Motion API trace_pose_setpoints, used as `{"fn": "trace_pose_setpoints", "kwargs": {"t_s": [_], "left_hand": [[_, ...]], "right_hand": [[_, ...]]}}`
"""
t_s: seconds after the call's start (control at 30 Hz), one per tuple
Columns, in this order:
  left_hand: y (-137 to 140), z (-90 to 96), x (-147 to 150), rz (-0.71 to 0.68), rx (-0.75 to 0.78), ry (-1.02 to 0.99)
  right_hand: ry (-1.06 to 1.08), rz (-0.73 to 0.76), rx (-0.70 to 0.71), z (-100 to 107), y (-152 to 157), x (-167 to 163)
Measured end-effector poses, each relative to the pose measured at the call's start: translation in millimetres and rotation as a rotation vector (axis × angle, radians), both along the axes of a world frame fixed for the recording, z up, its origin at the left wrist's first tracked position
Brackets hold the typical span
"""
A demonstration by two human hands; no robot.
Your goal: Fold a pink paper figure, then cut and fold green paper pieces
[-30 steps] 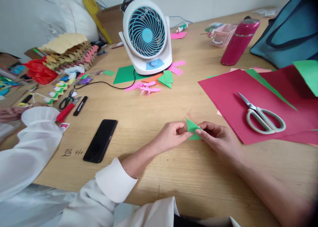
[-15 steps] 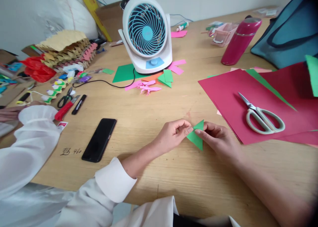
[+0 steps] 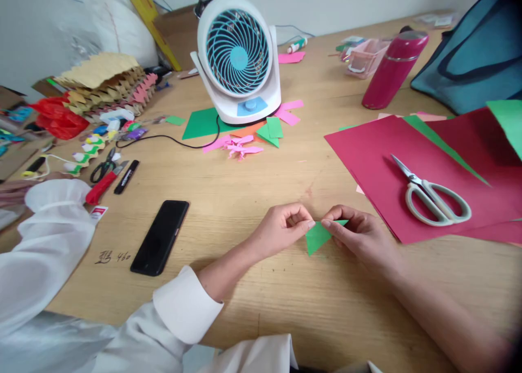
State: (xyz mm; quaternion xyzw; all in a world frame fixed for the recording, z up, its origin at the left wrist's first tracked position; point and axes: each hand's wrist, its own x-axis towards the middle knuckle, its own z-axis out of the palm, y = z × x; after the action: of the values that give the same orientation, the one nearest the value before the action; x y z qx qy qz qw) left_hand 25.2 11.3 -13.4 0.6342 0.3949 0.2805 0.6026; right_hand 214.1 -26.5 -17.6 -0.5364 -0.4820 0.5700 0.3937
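Observation:
A small green paper triangle is held between my two hands above the wooden table. My left hand pinches its upper left edge between thumb and forefinger. Gripping the opposite side, my right hand has its thumb on top and the fingers behind, and a green tip sticks out past that thumb. The right fingers hide part of the paper. To the right, scissors with pale handles lie on large red paper sheets.
A black phone lies left of my forearm. Behind stand a fan with pink and green paper pieces around its base, a magenta flask and a blue bag. At far left, another person's white sleeve rests near a red-handled knife.
The green paper has turned in my fingers: its upper point now leans right and its lower point hangs to the left. Both hands keep hold of it. The whole view has shifted slightly.

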Motion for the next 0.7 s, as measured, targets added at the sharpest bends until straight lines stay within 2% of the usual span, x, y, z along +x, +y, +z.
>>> {"fn": "trace_pose_setpoints", "kwargs": {"t_s": [0.23, 0.4, 0.53, 0.7], "left_hand": [[4, -2.2, -1, 0.154, 0.009, -0.053], [8, 0.2, -3, 0.292, -0.063, -0.142], [9, -2.5, -4, 0.227, -0.022, -0.119], [10, -9.9, -4, 0.201, 0.02, -0.086]], "right_hand": [[-0.068, 0.064, 0.006, 5, -2, -2], [-0.05, -0.075, 0.038, 6, 0, -1], [-0.036, -0.146, 0.023, 4, 1, 1], [-0.044, -0.118, 0.018, 3, -1, 4]]}}
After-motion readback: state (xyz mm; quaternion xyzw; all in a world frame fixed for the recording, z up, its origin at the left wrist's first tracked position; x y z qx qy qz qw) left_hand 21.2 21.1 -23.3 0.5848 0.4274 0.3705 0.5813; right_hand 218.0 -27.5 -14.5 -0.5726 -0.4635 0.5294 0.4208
